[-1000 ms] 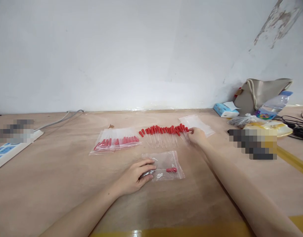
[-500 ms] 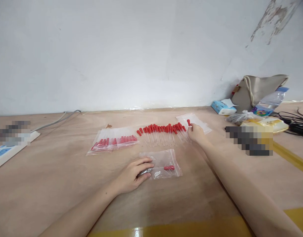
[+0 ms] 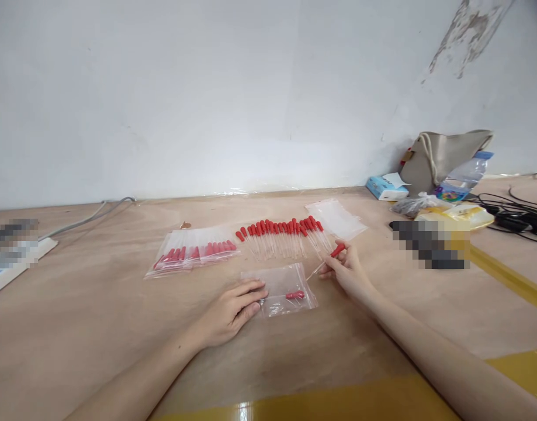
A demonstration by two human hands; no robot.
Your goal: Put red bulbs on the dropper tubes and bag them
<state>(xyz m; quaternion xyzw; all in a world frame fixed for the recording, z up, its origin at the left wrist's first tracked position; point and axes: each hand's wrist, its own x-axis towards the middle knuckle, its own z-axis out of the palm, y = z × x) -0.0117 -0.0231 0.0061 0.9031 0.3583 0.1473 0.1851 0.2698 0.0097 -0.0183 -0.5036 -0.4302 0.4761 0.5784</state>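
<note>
My left hand [image 3: 235,311] rests on the left end of a clear zip bag [image 3: 274,280], its fingers stretched out over the plastic. Inside that bag lies a dropper with a red rubber bulb [image 3: 295,295]. My right hand [image 3: 345,266] pinches another dropper [image 3: 338,251] by its red bulb; the thin clear tube slants down toward the bag's right edge. Behind the bag runs a row of loose droppers [image 3: 277,234], red bulbs pointing away from me. To the left, a stack of bags [image 3: 193,251] shows several red bulbs through the plastic.
A flat white bag [image 3: 338,216] lies behind the row's right end. Farther right are a tissue pack [image 3: 386,188], a grey bag [image 3: 452,158], plastic packets and black cables [image 3: 522,219]. A white power strip [image 3: 27,266] sits at the left. Yellow tape [image 3: 316,397] crosses the front.
My right hand has come from the row's right end toward the clear bag, bringing a dropper with it. My left hand stays on the bag. The view has shifted slightly.
</note>
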